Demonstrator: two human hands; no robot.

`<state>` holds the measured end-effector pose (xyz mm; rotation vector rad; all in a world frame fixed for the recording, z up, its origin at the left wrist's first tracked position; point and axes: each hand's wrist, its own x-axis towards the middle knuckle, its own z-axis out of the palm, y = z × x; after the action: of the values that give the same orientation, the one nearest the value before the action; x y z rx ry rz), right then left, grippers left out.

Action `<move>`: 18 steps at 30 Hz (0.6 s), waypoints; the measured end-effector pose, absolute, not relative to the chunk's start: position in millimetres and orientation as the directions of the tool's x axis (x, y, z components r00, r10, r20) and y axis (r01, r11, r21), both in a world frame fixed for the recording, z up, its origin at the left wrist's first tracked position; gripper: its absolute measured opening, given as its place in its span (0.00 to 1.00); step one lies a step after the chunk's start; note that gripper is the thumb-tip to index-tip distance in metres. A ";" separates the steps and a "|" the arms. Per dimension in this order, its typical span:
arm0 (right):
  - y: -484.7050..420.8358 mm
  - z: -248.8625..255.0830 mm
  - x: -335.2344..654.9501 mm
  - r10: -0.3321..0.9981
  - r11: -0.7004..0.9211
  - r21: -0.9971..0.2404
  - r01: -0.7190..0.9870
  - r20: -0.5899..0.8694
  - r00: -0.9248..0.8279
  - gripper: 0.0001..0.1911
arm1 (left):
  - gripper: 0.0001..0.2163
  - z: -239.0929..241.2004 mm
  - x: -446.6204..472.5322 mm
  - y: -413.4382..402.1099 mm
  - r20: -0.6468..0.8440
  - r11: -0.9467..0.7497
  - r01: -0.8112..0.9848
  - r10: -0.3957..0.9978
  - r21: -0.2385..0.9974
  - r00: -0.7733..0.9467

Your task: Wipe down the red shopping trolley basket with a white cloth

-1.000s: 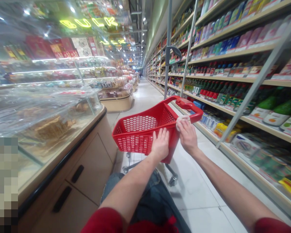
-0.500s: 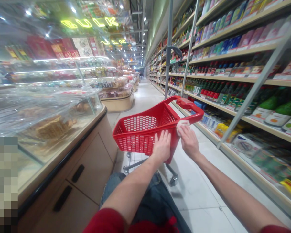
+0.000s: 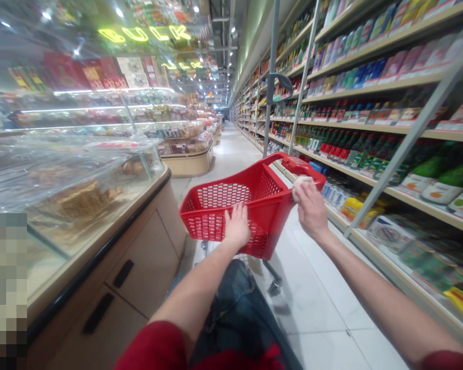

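Observation:
A red plastic shopping cart (image 3: 268,221) with honeycomb-patterned sides stands before me, its handle end at the right. My left hand (image 3: 238,226) lies against the cart's near side, fingers outstretched toward the rim and holding nothing. Higher up and to the right, my right hand (image 3: 312,208) has its fingers closed on a white cloth (image 3: 303,186). That cloth is pressed to the cart's side bar, close to the handle (image 3: 317,177). Much of the cloth is covered by the fingers.
At left stands a bulk-food counter (image 3: 139,216) with a clear cover and drawers. Tall shelves (image 3: 389,128) of bottles and cans line the right side. A grey metal post (image 3: 270,92) rises behind the cart. A tiled aisle (image 3: 235,144) runs into the distance.
My right hand has slid the white cloth rightward and up along the bar toward the handle. My left hand has shifted left along the cart's side. The cart stays in place.

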<state>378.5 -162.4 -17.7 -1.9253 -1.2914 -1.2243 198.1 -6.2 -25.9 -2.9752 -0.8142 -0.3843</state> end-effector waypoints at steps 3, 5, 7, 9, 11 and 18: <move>-158.4 10.2 407.4 0.433 -0.503 0.017 0.864 0.870 0.236 0.22 | 0.34 -24.5 187.2 21.4 0.150 -0.779 0.622 0.626 0.079 0.765; -155.0 15.0 422.2 0.469 -0.512 0.015 0.859 0.843 0.265 0.21 | 0.34 -25.1 179.4 35.4 0.104 -0.780 0.621 0.626 0.076 0.773; -151.8 13.1 431.1 0.495 -0.499 0.027 0.866 0.829 0.259 0.21 | 0.34 -25.4 172.7 46.2 0.080 -0.800 0.597 0.600 0.057 0.796; -148.9 10.6 435.4 0.503 -0.491 0.034 0.871 0.827 0.251 0.21 | 0.35 -24.7 167.1 55.4 0.063 -0.803 0.594 0.596 0.043 0.801; -146.1 10.9 437.5 0.514 -0.485 0.035 0.874 0.820 0.252 0.22 | 0.35 -23.5 162.0 63.7 0.036 -0.792 0.610 0.611 0.034 0.791; -119.4 16.5 424.7 0.594 -0.457 0.051 0.888 0.760 0.262 0.21 | 0.36 -20.0 148.2 80.0 -0.033 -0.782 0.623 0.622 0.011 0.782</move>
<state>424.7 -119.4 16.5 -2.1523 -1.3474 -1.0348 148.2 80.0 -20.0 -2.9852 -1.0434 0.0444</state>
